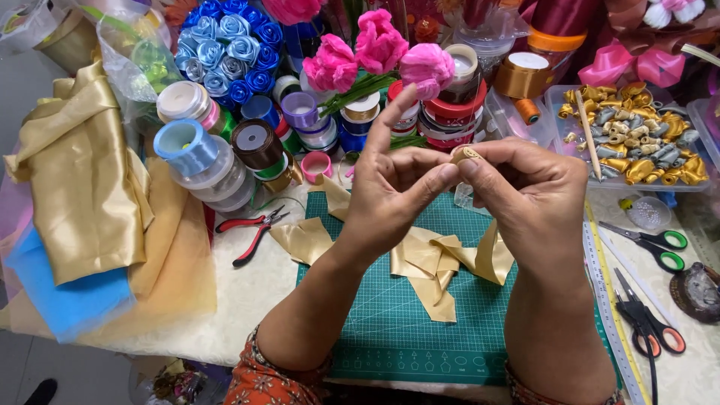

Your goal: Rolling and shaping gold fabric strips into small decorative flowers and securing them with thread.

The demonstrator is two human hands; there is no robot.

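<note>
Both hands meet above a green cutting mat [390, 322]. My left hand [390, 195] and my right hand [525, 195] pinch a small rolled gold ribbon bud [465, 155] between thumbs and fingertips; the left index finger points up. A gold satin ribbon strip [491, 255] hangs down from the right hand toward the mat. Loose cut gold ribbon pieces [431, 262] lie on the mat below the hands.
Ribbon spools [225, 150] are stacked at the back left, with blue [225, 45] and pink [375, 45] fabric roses behind. A clear tray of gold and grey buds [637, 142] stands right. Red pliers [251, 229], scissors [660, 247] [645, 322], a ruler [611, 300] and gold cloth [82, 180] lie around.
</note>
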